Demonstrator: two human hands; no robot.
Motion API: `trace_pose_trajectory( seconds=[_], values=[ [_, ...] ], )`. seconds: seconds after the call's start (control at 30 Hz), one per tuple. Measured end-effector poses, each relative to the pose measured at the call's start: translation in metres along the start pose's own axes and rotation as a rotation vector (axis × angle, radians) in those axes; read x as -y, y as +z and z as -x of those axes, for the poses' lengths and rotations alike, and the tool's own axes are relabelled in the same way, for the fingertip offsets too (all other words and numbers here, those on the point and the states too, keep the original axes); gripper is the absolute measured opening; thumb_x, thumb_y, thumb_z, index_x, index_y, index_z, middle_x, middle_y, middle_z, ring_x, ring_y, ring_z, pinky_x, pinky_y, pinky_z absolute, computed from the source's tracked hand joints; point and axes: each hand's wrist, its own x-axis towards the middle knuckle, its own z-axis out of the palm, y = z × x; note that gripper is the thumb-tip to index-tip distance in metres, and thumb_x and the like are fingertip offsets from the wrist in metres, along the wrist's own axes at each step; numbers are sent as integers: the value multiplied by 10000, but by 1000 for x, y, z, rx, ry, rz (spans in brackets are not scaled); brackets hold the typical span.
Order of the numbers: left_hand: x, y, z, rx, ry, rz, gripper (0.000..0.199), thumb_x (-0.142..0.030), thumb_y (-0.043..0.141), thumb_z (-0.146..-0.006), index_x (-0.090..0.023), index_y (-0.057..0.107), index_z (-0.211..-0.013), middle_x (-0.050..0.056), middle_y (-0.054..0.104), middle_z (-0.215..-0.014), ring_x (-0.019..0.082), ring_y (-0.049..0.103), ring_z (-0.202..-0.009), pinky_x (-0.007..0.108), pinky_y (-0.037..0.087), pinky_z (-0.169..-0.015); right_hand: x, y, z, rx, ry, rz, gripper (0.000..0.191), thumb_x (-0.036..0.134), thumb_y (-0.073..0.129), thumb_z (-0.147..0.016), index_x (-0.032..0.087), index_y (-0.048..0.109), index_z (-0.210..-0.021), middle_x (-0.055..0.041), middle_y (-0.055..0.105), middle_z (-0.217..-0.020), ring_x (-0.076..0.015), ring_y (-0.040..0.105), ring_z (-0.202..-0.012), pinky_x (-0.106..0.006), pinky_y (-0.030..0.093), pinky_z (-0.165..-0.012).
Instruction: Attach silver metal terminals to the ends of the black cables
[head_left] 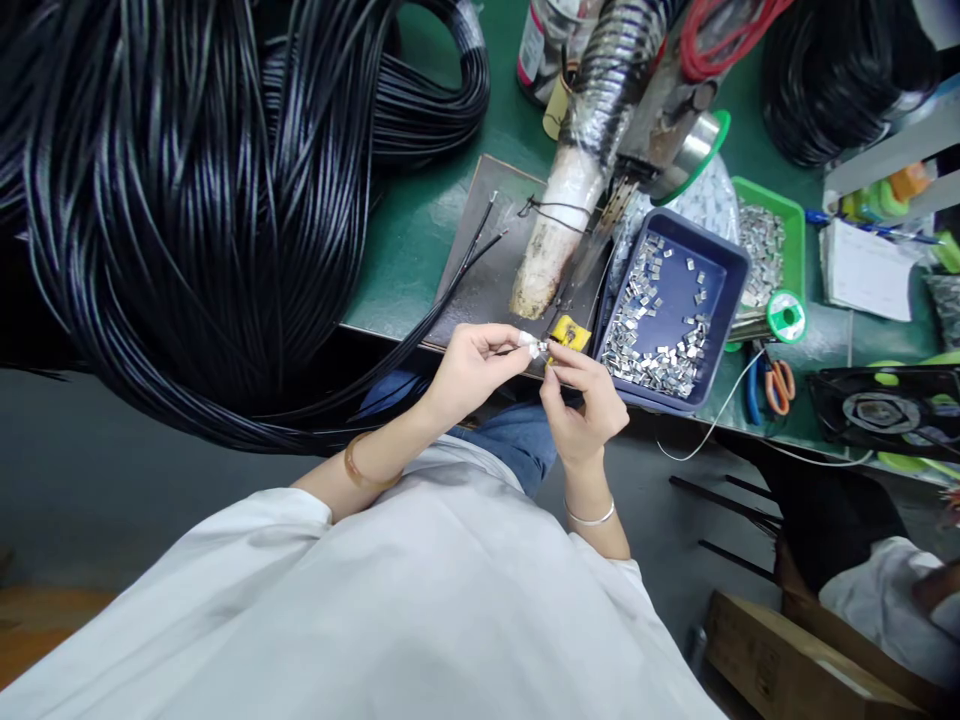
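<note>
My left hand (pixel 480 365) is closed in a pinch, with white wrapping on its fingertips. Between those fingertips and my right hand (pixel 585 405) sits a small silver metal connector (pixel 544 346); its far details are too small to make out. The right forefinger and thumb close on it from the other side. Just beyond the fingers lies a yellow pad (pixel 570 333). A dark blue tray (pixel 679 285) of loose metal connectors (pixel 656 365) stands to the right of my hands. Black cables (pixel 457 275) with stripped ends rest on a brown board (pixel 480 225).
A large heap of black cable (pixel 202 200) covers the left side. Above my hands hangs a wrapped duct (pixel 559 215). To the right are a green tray (pixel 799 230), solder spool (pixel 786 318), orange-handled pliers (pixel 780 388) and a fan (pixel 885 412). Another person's sleeve (pixel 870 595) shows lower right.
</note>
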Motion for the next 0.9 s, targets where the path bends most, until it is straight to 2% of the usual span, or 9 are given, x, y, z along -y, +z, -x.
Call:
trace_pose_trajectory(
  seconds=[0.17, 0.37, 0.57, 0.77, 0.9],
  values=[
    [0, 2, -4, -46, 18, 25, 121, -214, 796, -631, -133, 734, -697, 7, 734, -726, 107, 649, -666, 223, 544, -675, 1, 3, -3, 10, 57, 2, 175, 110, 630, -865, 258, 634, -959, -32, 757, -1108, -157, 751, -939, -279, 641, -724],
    [-2, 6, -7, -79, 34, -34, 91, -204, 760, -653, -129, 748, -702, 5, 732, -695, 94, 640, -640, 203, 537, -648, 3, 4, -7, 10, 135, -36, 109, 159, 626, -881, 248, 631, -943, -42, 751, -1119, -182, 748, -966, -312, 644, -702],
    [-6, 6, -5, -88, 92, -112, 87, -199, 734, -677, -125, 761, -714, 14, 736, -700, 99, 642, -641, 197, 537, -633, 6, 2, -10, 22, 112, -31, 128, 141, 641, -864, 252, 633, -928, -46, 741, -1142, -176, 747, -963, -300, 651, -689],
    [-2, 4, -5, -84, 40, -119, 115, -218, 757, -631, -112, 736, -669, 3, 687, -639, 87, 605, -597, 180, 522, -589, 1, 2, -9, 13, 79, 5, 136, 106, 658, -837, 224, 631, -899, -35, 759, -1037, -151, 743, -890, -228, 591, -587],
    [-2, 4, -4, -79, 65, -147, 109, -211, 732, -651, -112, 739, -698, -10, 654, -617, 71, 573, -571, 165, 513, -577, 1, 2, -10, 14, 71, 21, 140, 121, 661, -847, 226, 656, -938, -30, 754, -1042, -152, 742, -904, -223, 584, -578]
  ],
)
